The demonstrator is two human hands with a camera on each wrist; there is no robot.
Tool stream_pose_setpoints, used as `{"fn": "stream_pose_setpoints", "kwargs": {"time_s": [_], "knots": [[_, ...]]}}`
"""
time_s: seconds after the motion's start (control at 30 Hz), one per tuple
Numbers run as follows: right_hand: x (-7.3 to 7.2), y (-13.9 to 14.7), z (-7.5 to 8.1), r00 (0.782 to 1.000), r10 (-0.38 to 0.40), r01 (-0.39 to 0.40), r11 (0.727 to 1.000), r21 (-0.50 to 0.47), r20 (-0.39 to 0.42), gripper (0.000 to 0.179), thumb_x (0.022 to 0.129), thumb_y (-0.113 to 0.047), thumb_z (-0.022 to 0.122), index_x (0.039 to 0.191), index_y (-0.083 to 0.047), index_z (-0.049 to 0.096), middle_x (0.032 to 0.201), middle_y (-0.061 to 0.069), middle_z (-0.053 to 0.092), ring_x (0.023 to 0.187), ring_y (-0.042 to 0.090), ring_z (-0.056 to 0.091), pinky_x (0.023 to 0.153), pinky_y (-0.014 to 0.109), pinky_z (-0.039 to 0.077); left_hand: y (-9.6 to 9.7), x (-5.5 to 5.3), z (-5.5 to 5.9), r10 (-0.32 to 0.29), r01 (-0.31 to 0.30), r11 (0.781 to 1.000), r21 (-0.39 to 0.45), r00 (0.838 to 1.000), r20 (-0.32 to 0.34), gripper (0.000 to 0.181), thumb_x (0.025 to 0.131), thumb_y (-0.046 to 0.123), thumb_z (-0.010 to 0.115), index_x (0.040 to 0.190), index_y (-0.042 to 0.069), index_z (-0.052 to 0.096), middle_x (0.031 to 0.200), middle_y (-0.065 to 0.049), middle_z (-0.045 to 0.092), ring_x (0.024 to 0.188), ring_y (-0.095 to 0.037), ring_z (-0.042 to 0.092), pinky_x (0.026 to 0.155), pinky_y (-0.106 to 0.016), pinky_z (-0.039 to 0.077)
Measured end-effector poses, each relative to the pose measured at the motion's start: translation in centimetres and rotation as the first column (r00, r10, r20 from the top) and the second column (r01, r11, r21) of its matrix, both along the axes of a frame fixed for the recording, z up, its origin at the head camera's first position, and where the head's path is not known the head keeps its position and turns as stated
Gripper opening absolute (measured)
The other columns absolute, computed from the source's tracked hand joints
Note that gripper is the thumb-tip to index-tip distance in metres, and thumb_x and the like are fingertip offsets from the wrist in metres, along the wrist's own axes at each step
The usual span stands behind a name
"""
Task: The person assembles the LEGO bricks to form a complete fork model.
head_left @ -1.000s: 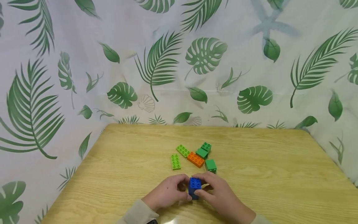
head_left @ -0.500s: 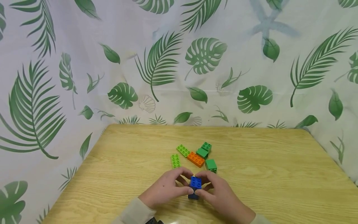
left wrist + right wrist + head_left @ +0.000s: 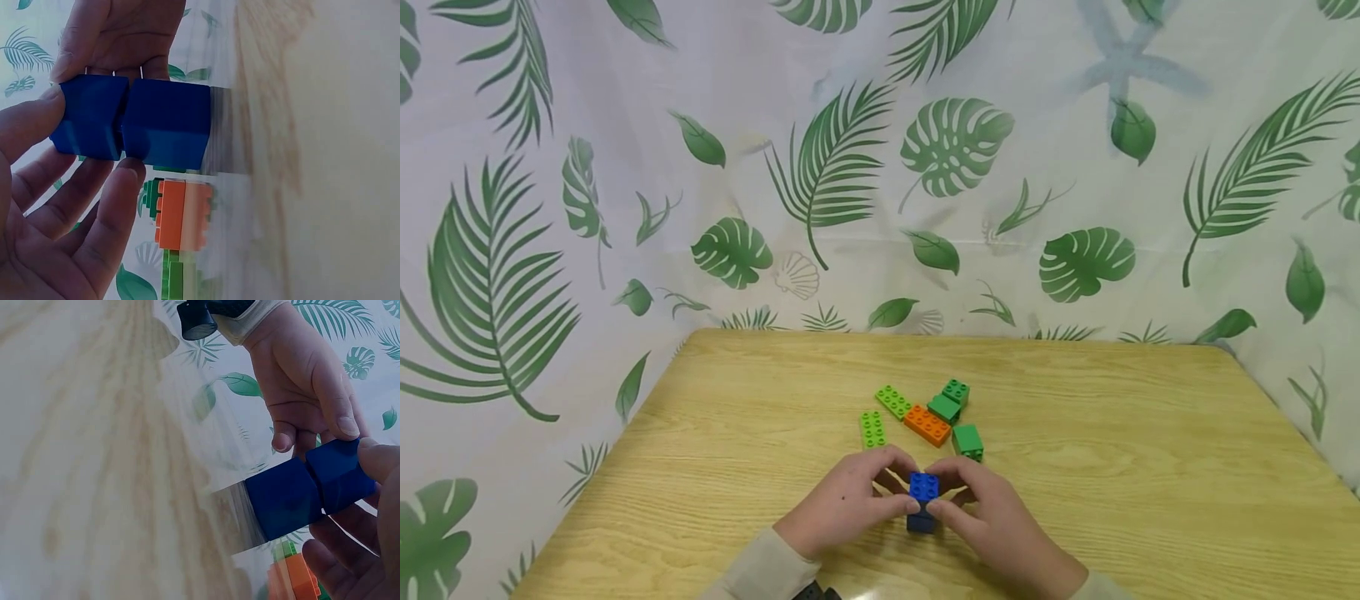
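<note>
Backdrop, white with green leaf print, hanging at 12 o'clock behind a wood-grain table (image 3: 1150,450). Clock positions running from the blue stack, head view. Blue blocks, two: upper blue block (image 3: 923,487) sitting over lower blue block (image 3: 921,524), which is standing on the table at its near side; a narrow gap showing between them. Left hand (image 3: 844,502), at 9 o'clock: thumb and fingers curling in, pinching the upper block. Right hand (image 3: 996,521), at 3 o'clock: likewise bending round and gripping that block. Lime bricks, two (image 3: 872,429) (image 3: 893,402), lying at 11 o'clock. Orange brick (image 3: 927,425), lying studs-up at 12 o'clock. Green blocks, three (image 3: 967,442) (image 3: 943,408) (image 3: 956,392), resting toward 1 o'clock, the farther two sitting together. Beige sleeve (image 3: 767,568) covering the left forearm.
</note>
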State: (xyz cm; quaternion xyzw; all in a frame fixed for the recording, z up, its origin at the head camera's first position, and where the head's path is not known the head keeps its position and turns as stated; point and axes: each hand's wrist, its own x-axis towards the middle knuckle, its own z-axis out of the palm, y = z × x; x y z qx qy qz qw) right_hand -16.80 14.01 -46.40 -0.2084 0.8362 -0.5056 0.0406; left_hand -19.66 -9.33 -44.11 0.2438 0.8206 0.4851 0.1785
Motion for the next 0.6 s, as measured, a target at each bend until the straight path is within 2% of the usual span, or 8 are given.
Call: {"fn": "stream_pose_setpoints", "kwargs": {"time_s": [0.33,0.6], "knots": [[-0.29,-0.09,0.23,0.999,0.031,-0.030,0.999,0.027,-0.010,0.028,0.099,-0.038,0.067,0.123,-0.024,0.063,0.116,-0.010,0.065,0.108,0.018,0.063,0.085,0.031,0.055,-0.28,0.02,0.08,-0.014,0.014,1.000,0.002,1.000,0.010,0.018,0.095,0.031,0.074,0.110,0.027,0.065,0.107,0.013,0.067,0.099,-0.006,0.065,0.085,-0.027,0.053],[-0.28,0.21,0.46,0.997,0.071,-0.071,0.997,0.026,-0.004,0.025,0.101,-0.033,0.064,0.122,-0.020,0.063,0.116,-0.005,0.068,0.106,0.019,0.065,0.086,0.030,0.055,-0.15,-0.09,-0.18,-0.026,0.026,0.999,-0.025,1.000,-0.004,0.019,0.096,0.036,0.072,0.112,0.029,0.064,0.103,0.015,0.068,0.097,-0.005,0.066,0.085,-0.027,0.053]]}}
